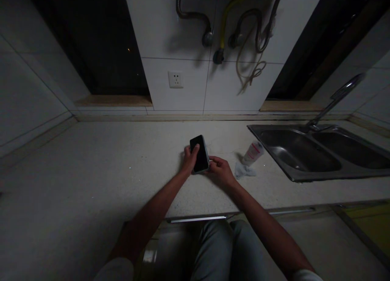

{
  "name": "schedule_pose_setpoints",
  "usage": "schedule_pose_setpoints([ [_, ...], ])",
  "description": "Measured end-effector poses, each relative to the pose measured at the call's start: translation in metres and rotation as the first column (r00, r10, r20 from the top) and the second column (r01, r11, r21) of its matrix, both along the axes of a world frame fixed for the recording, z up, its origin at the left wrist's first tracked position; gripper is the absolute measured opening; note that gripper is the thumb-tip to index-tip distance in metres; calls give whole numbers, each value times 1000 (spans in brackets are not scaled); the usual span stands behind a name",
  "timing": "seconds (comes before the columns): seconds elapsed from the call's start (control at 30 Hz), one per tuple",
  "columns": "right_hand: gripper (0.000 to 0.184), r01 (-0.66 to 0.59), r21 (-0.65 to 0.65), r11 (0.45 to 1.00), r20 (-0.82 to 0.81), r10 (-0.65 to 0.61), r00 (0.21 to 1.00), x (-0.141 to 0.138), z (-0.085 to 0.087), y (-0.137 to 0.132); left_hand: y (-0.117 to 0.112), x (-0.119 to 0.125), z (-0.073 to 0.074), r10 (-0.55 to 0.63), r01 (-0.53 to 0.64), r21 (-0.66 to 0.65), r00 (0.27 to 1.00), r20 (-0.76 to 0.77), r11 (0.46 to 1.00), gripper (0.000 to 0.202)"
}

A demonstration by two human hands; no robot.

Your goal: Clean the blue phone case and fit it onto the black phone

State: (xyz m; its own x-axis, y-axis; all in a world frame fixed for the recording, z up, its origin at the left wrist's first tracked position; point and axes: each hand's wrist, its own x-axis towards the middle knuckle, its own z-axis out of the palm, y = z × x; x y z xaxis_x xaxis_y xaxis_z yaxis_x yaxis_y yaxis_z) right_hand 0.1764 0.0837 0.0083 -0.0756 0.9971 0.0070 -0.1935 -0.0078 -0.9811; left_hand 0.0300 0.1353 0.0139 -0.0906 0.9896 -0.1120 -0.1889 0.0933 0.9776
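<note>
A dark-screened smartphone (199, 155) is held over the pale countertop, tilted slightly. My left hand (189, 159) grips it from the left side, with the thumb lying across the screen. At the phone's lower right edge is my right hand (219, 168), its fingers curled in and closed on that edge; the fingertips are partly hidden behind the phone. To the right of my right hand lies a crumpled clear plastic wrapper (243, 170). Just beyond it is a whitish container with red print (253, 152), close to the sink.
A double-basin steel sink (292, 176) with a curved faucet (338, 94) is set into the countertop (100, 163) at right. On the tiled wall are a power socket (175, 79), hoses with valves (224, 29) and a hanging cord (250, 75). The light is dim.
</note>
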Motion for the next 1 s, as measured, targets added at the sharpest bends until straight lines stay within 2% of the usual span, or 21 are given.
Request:
schedule_pose_setpoints([
  [0.1, 49, 51, 56, 997, 76, -55, 996, 1, -2, 1, -9, 3, 7, -79, 79, -2, 992, -99, 997, 70],
  [0.27, 41, 76, 191, 979, 262, -125, 957, 5, -8, 1, -21, 1, 19, -215, 215, -27, 941, -260, 976, 105],
  [0.4, 44, 59, 269, 961, 332, -150, 931, 7, -8, -1, -21, -3, 22, -267, 270, -21, 936, -231, 963, 102],
  [0.5, 48, 42, 278, 960, 319, -133, 938, 5, -6, -2, -19, -2, 17, -227, 228, -9, 963, -149, 974, 98],
  [0.57, 49, 9, 261, 965, 286, -86, 954, 4, -3, -1, -19, 0, 13, -228, 228, -22, 974, -11, 974, 90],
  [0.67, 47, -57, 234, 971, 265, -7, 964, 0, 0, 1, -19, 4, 12, -236, 256, -64, 946, 223, 965, 76],
  [0.73, 45, -102, 228, 968, 286, 33, 958, 0, 2, 2, -21, 5, 14, -212, 249, -83, 925, 315, 965, 75],
  [0.83, 43, -148, 233, 961, 302, 73, 951, 0, 4, 2, -22, 6, 19, -178, 228, -91, 908, 378, 969, 76],
  [1.0, 46, -173, 232, 957, 313, 95, 945, -2, 5, 0, -22, 3, 20, -216, 278, -82, 873, 438, 957, 67],
])
